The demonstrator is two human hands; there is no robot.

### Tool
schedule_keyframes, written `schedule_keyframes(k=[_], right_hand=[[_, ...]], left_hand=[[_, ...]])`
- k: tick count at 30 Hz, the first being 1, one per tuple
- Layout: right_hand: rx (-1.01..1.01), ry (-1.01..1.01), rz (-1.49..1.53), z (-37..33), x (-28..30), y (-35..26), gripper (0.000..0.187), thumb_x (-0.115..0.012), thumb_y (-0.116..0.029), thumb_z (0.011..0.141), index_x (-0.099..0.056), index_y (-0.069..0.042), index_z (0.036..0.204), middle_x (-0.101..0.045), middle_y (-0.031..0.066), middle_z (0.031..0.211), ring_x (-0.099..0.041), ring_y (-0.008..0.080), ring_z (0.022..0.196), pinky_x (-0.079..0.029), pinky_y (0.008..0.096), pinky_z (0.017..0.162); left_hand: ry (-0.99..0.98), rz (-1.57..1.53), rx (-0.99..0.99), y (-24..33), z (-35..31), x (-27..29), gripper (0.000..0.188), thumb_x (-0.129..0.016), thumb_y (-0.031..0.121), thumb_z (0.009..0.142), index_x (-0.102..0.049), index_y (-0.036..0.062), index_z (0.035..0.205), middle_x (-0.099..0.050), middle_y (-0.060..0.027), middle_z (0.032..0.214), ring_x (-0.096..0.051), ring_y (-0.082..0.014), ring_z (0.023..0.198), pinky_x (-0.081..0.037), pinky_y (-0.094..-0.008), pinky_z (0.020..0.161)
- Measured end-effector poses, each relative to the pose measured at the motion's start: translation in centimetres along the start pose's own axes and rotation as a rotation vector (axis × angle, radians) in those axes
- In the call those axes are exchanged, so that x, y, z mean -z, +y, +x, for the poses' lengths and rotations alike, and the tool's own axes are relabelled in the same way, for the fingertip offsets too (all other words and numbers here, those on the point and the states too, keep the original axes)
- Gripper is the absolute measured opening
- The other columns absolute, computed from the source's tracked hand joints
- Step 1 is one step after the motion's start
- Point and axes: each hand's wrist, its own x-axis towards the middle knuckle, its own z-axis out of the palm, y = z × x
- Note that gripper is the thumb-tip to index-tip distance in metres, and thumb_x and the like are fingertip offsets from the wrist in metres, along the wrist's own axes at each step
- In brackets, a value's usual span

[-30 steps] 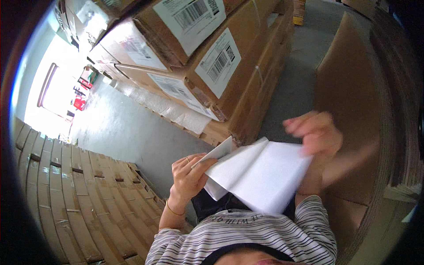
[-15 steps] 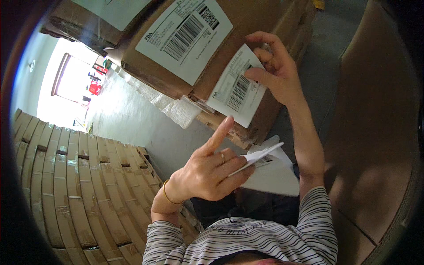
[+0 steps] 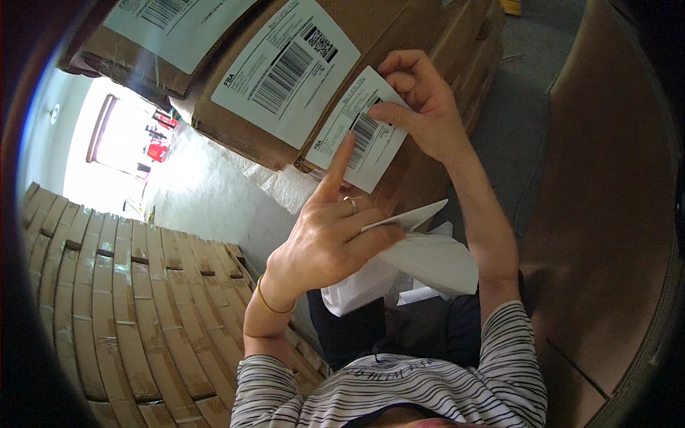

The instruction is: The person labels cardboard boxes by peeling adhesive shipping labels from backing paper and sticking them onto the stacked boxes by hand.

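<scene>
My right hand (image 3: 422, 107) pinches the upper right edge of a white barcode label (image 3: 378, 153) between thumb and fingers. The label lies against or just in front of a brown cardboard box (image 3: 232, 132); I cannot tell how much of it touches. My left hand (image 3: 321, 239) reaches its index finger to the label's lower left part. Its other fingers are curled round a bundle of white label sheets (image 3: 439, 260), which hangs below the hand. A bigger white barcode label (image 3: 289, 75) is on the box just left of the held one.
Another labelled box (image 3: 128, 60) is at the upper left. Flat cardboard bundles (image 3: 128, 307) are stacked at the lower left. A large brown cardboard sheet (image 3: 599, 235) stands on the right. White foam wrap (image 3: 275, 185) shows beneath the box. A bright doorway (image 3: 118, 135) is far left.
Both hands have moved up and left, bringing the label closer to the bigger one. My left index finger has come onto the label. The sheets in my left hand have swung and fanned out.
</scene>
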Motion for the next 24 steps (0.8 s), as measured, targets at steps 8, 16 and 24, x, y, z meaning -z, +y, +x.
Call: schedule_keyframes(k=[8, 16, 24], right_hand=[[0.026, 0.014, -0.034, -0.07, 0.13, 0.32, 0.045, -0.071, -0.005, 0.082, -0.041, -0.005, 0.115, -0.068, 0.0054, 0.091, -0.062, 0.0089, 0.089, -0.048, 0.0239, 0.077], [0.065, 0.013, -0.163, 0.11, 0.42, 0.58, 0.046, -0.073, -0.014, 0.081, -0.042, -0.005, 0.115, -0.069, 0.0062, 0.089, -0.063, 0.0095, 0.086, -0.047, 0.0251, 0.077], [0.065, 0.005, -0.218, 0.07, 0.24, 0.35, 0.048, -0.073, -0.01, 0.08, -0.041, -0.005, 0.115, -0.068, 0.0076, 0.089, -0.064, 0.012, 0.086, -0.049, 0.0265, 0.076]], left_hand=[[-0.035, 0.01, 0.005, -0.22, 0.53, 0.01, 0.007, -0.071, 0.01, 0.064, -0.071, 0.0091, 0.071, -0.057, 0.0009, 0.058, -0.058, -0.0112, 0.056, -0.023, -0.0613, 0.113], [-0.016, 0.035, 0.031, -0.54, 0.58, -0.26, 0.009, -0.07, 0.009, 0.063, -0.07, 0.0105, 0.073, -0.056, 0.0017, 0.057, -0.061, -0.0113, 0.059, -0.022, -0.0616, 0.113], [-0.053, 0.048, 0.051, -0.48, 0.97, -0.23, 0.012, -0.071, 0.008, 0.062, -0.071, 0.0123, 0.072, -0.06, 0.002, 0.059, -0.061, -0.0091, 0.057, -0.022, -0.0621, 0.113]])
